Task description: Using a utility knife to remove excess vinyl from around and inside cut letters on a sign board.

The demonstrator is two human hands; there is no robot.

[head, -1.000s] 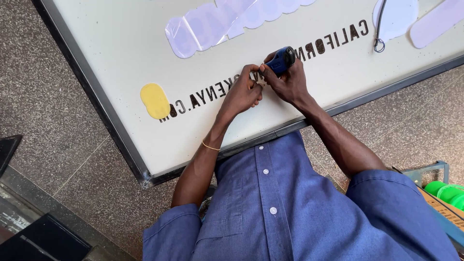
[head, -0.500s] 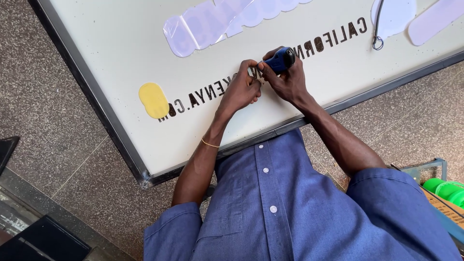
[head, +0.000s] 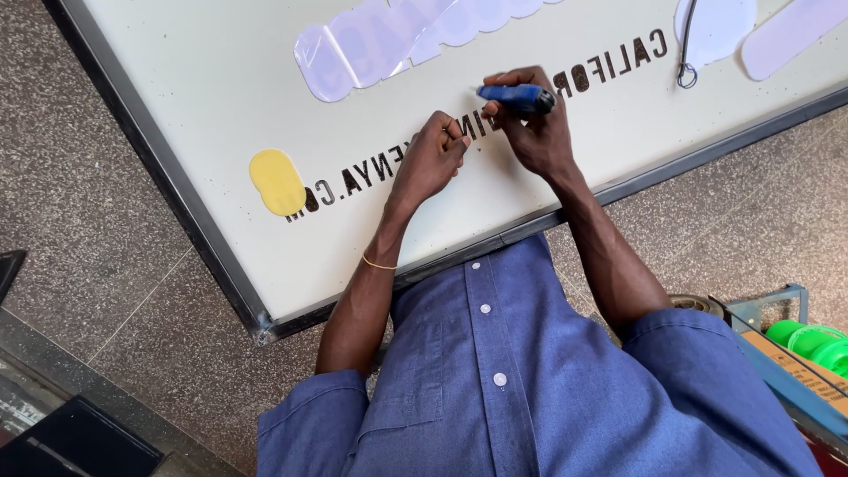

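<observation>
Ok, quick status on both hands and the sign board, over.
Right hand grips blue tool. Left hand pinches at black lettering on white board. Nothing blocking.

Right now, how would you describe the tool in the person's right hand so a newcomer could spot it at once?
Start at the big white sign board with dark lettering. Near the middle of the row of letters, the right hand grips a short blue tool, its tip pointing toward the left hand. It is the only blue thing on the board.

Smooth matt white sign board (head: 221, 106) with metal frame, glossy blue plastic tool (head: 517, 95), speckled stone floor (head: 79, 230), blue cloth shirt (head: 530, 380)
</observation>
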